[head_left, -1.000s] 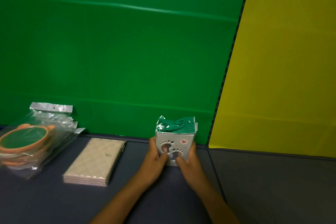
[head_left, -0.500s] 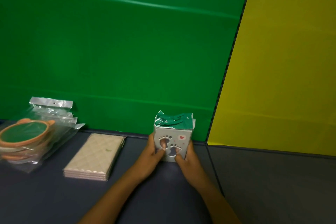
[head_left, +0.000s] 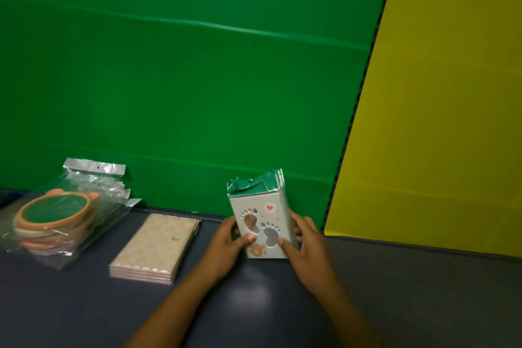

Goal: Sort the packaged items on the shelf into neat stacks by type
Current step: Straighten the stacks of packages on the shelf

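Both hands grasp the pack of footprint cards (head_left: 261, 227), held upright with its lower edge on the dark shelf (head_left: 254, 305), just in front of the green back panel (head_left: 197, 79). Left hand (head_left: 226, 246) on the pack's left edge, thumb across the printed face; right hand (head_left: 306, 246) wraps the right edge, thumb at the lower footprint cut-out. Crumpled clear wrap at the pack's top reflects green. Left of the hands, apart from them: flat stack of beige quilted-pattern packs (head_left: 156, 248). Further left: bagged round items with orange rims (head_left: 56, 215), overlapping, the bags' header strips leaning towards the panel. Yellow panel (head_left: 437, 121) on the right; the shelf below it is grey. Nothing lies between the hands and the two stacks.
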Action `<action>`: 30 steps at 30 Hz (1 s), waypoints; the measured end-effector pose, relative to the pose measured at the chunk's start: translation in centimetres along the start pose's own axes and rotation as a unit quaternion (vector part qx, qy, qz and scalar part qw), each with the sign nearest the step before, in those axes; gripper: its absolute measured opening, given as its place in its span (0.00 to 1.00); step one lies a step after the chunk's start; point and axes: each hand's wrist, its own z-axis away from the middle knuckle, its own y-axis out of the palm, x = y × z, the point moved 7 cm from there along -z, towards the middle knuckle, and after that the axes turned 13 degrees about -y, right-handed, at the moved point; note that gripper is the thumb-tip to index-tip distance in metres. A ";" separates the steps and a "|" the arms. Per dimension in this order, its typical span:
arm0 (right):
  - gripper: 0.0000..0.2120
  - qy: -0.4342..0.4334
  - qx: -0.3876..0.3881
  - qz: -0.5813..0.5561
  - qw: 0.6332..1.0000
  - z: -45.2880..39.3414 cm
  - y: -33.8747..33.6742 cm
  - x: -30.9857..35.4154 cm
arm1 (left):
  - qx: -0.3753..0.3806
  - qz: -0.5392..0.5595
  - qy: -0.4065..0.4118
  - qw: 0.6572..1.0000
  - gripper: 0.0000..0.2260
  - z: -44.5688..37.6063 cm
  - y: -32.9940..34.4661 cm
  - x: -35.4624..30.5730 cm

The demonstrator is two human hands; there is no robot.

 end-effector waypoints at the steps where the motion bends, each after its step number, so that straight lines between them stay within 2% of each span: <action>1: 0.27 -0.007 -0.001 0.020 1.000 -0.2 -0.4 0.6 | 0.018 0.027 -0.016 0.999 0.19 0.1 0.2 0.0; 4: 0.26 -0.001 -0.005 0.059 0.998 -0.7 -1.4 2.0 | 0.048 0.061 -0.065 0.995 0.15 0.4 0.8 0.3; 7: 0.21 0.053 0.007 0.033 0.998 -0.7 -1.8 2.1 | 0.045 0.092 -0.135 0.986 0.12 0.5 0.9 1.0; 12: 0.14 0.184 0.028 -0.072 0.980 0.4 -1.3 -0.6 | 0.040 0.015 -0.190 0.981 0.06 0.9 0.7 0.6; 15: 0.10 0.238 0.051 -0.106 0.964 1.8 -0.5 -2.0 | 0.035 -0.055 -0.210 0.975 0.10 0.9 0.4 0.6; 17: 0.14 0.250 0.073 -0.098 0.961 2.5 0.0 -2.7 | 0.026 -0.099 -0.214 0.971 0.14 0.7 0.2 0.7; 22: 0.13 0.259 0.102 -0.109 0.954 3.7 0.8 -3.0 | 0.026 -0.199 -0.207 0.958 0.14 0.6 -0.2 0.5; 30: 0.12 0.260 0.123 -0.080 0.954 3.7 1.0 -3.0 | 0.041 -0.261 -0.211 0.941 0.16 0.7 0.2 0.5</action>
